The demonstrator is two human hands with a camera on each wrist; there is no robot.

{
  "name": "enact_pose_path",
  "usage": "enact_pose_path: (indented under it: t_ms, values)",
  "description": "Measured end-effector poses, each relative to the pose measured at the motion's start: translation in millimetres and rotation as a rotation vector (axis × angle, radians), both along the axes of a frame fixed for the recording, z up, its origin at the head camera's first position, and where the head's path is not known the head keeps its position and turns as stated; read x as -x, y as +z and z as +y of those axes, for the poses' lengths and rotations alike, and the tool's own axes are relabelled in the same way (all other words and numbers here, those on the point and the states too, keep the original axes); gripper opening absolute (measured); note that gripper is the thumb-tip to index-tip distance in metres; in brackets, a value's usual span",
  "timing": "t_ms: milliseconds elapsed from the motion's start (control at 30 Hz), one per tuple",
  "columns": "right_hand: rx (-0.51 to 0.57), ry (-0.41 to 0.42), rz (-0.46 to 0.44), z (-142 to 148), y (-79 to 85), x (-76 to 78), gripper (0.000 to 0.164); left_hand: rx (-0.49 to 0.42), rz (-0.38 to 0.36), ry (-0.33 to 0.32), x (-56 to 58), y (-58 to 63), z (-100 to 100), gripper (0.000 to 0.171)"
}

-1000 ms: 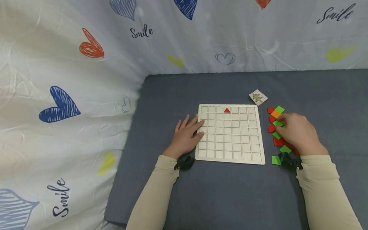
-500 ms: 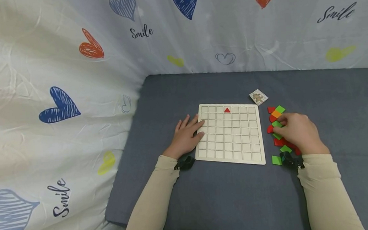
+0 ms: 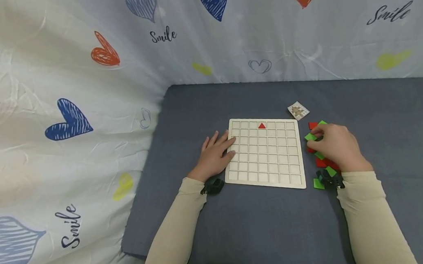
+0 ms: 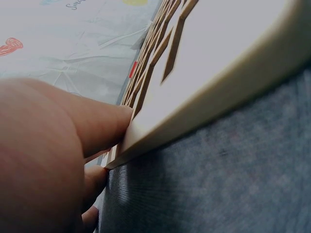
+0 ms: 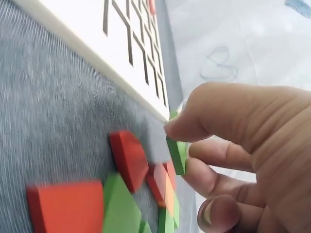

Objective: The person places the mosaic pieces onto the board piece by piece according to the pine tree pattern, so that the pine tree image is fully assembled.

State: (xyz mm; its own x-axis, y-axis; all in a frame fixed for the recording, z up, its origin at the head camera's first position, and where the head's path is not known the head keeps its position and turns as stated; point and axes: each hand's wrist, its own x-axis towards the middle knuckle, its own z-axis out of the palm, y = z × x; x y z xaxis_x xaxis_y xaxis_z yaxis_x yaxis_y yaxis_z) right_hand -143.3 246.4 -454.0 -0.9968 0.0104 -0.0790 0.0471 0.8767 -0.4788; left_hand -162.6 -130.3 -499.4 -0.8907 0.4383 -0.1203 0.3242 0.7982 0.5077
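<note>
A pale square grid board (image 3: 257, 156) lies on the grey table with a red triangle (image 3: 262, 126) in its far row. At the board's left edge rests my left hand (image 3: 212, 156), its fingers spread and the thumb and a fingertip on the rim. In the right wrist view, my right hand (image 5: 228, 131) pinches a green block (image 5: 178, 153) between thumb and fingers. That hand hovers over a loose column of pieces, among them a red piece (image 5: 129, 159), a larger red piece (image 5: 68, 206) and a green piece (image 5: 119, 208). Part of the column is hidden under the hand.
A small patterned card (image 3: 298, 110) lies beyond the board's far right corner. One green piece (image 3: 318, 183) sits at the near end of the column. The grey table (image 3: 266, 226) meets a white printed curtain (image 3: 227, 45) at its back and left.
My right hand has lifted a green block from the column and moved slightly left and away with it, toward the board. The left hand stays in place.
</note>
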Motion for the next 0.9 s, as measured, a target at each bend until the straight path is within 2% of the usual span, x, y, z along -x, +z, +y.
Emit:
enact_pose_path:
  t_ms: [300, 600, 900]
  values:
    - [0.017, 0.098, 0.078, -18.6, -3.4, 6.6, 0.03, -0.002, 0.016, -0.004, 0.3, 0.7, 0.0, 0.056]
    - [0.023, 0.204, 0.043, -40.5, 1.0, 21.4, 0.029, -0.008, 0.001, 0.001, -1.7, 1.8, -1.8, 0.055]
    - [0.045, 0.236, 0.039, -60.4, -2.6, 31.5, 0.028, -0.004, 0.01, -0.006, -1.5, 3.3, -1.8, 0.055]
